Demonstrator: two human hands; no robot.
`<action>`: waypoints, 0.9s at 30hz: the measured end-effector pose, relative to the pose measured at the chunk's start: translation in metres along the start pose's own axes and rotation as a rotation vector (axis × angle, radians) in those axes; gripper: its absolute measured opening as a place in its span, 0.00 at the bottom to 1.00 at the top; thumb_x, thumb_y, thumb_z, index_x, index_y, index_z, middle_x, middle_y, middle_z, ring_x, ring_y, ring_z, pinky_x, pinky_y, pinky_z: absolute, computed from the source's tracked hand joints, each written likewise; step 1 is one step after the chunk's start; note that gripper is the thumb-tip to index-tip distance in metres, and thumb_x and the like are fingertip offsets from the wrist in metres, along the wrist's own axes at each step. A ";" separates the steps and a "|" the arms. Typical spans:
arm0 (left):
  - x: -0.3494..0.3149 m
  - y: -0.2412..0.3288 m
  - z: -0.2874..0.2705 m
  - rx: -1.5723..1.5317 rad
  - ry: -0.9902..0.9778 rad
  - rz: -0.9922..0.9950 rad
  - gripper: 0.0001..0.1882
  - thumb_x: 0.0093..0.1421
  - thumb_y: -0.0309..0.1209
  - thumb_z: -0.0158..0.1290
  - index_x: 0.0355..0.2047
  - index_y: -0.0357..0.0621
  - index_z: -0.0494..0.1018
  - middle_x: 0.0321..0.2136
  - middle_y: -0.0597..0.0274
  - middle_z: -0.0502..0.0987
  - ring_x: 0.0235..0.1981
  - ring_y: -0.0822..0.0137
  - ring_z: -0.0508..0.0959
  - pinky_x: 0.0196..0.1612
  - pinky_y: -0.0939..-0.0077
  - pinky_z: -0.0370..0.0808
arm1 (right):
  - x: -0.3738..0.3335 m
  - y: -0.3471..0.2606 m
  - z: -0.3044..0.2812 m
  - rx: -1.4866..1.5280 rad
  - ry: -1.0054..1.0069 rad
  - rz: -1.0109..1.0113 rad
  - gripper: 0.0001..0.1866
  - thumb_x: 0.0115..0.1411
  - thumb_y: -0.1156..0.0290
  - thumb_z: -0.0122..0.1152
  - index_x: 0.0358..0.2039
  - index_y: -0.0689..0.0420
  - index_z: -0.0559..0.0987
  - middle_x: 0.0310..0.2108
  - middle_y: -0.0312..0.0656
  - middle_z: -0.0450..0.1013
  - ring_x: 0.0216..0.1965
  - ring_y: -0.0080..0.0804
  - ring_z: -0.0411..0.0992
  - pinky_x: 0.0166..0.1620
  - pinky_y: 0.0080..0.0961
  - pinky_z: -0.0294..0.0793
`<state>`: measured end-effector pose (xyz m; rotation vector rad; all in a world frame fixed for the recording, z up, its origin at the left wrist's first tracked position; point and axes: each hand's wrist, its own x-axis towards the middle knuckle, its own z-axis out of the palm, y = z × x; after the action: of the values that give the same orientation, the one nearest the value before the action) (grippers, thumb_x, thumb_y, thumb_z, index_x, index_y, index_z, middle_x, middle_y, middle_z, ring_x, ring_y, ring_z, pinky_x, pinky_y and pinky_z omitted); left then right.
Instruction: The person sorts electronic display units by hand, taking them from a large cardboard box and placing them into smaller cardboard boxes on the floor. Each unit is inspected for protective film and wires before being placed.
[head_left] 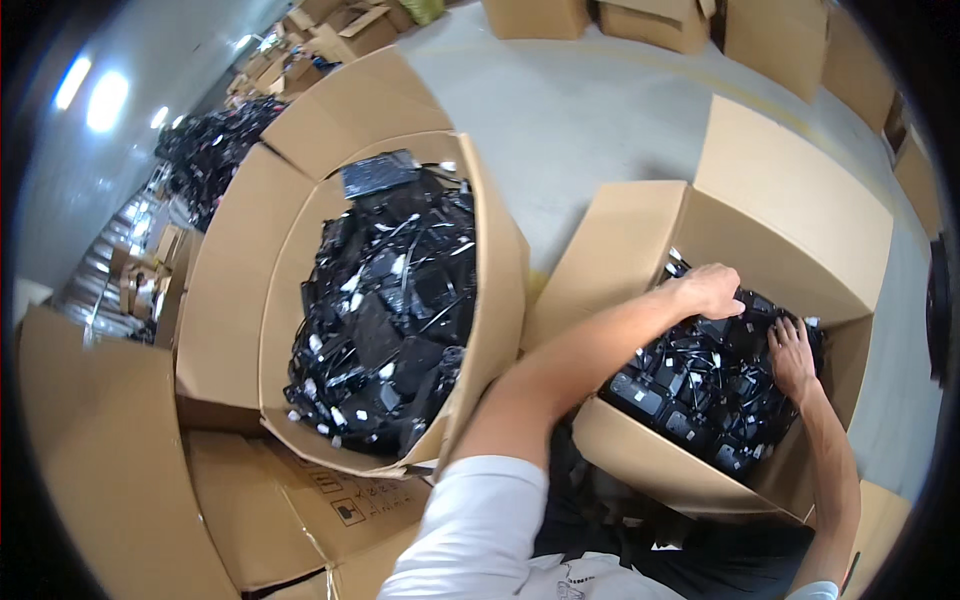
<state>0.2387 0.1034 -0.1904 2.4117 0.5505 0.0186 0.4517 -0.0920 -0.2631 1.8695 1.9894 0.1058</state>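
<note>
Both hands reach into the right-hand cardboard box (680, 455), which holds black power adapters (638, 394) with cords bundled among them. Near the far left corner of the load, my left hand (712, 290) has its fingers curled down against the black pieces. Whatever those fingers grip is hidden beneath them. My right hand (792, 358) lies along the right side of the load, fingers stretched out over the black adapters. Small white tags or plugs show between the cords.
To my left stands a larger open carton (500, 270) heaped with black adapters and cables (390, 320). Flattened cardboard (250, 500) lies in front of it. More cartons (655, 25) line the far floor, and a dark heap (210, 150) rises at the back left.
</note>
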 end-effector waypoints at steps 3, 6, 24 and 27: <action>-0.099 0.018 -0.090 -0.053 0.117 0.140 0.27 0.61 0.43 0.55 0.49 0.27 0.74 0.45 0.34 0.78 0.49 0.43 0.78 0.54 0.57 0.74 | -0.043 0.010 -0.018 0.226 0.155 -0.013 0.27 0.51 0.70 0.63 0.53 0.64 0.74 0.59 0.54 0.67 0.65 0.50 0.59 0.70 0.49 0.51; -0.242 -0.012 -0.148 -0.176 0.382 0.046 0.28 0.61 0.39 0.60 0.56 0.32 0.70 0.49 0.43 0.78 0.52 0.55 0.79 0.56 0.64 0.74 | -0.084 0.026 -0.010 0.326 0.164 0.035 0.29 0.47 0.70 0.68 0.52 0.64 0.75 0.57 0.55 0.68 0.64 0.52 0.61 0.69 0.48 0.54; -0.529 -0.105 -0.127 0.540 0.322 -1.267 0.29 0.49 0.48 0.68 0.41 0.36 0.78 0.39 0.44 0.82 0.44 0.48 0.82 0.48 0.57 0.78 | -0.138 0.007 -0.061 0.608 -0.019 0.095 0.22 0.49 0.71 0.66 0.45 0.66 0.78 0.46 0.58 0.75 0.51 0.56 0.72 0.56 0.42 0.72; -0.549 -0.124 -0.117 0.631 0.329 -1.162 0.21 0.47 0.34 0.69 0.41 0.40 0.77 0.42 0.49 0.81 0.47 0.49 0.80 0.51 0.57 0.76 | -0.145 -0.003 -0.071 0.659 -0.002 0.070 0.21 0.50 0.70 0.66 0.44 0.66 0.78 0.44 0.58 0.75 0.49 0.56 0.73 0.53 0.43 0.73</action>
<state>-0.3264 0.0449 -0.1057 2.2507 2.2917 -0.2968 0.4271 -0.2173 -0.1649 2.3118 2.1171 -0.6020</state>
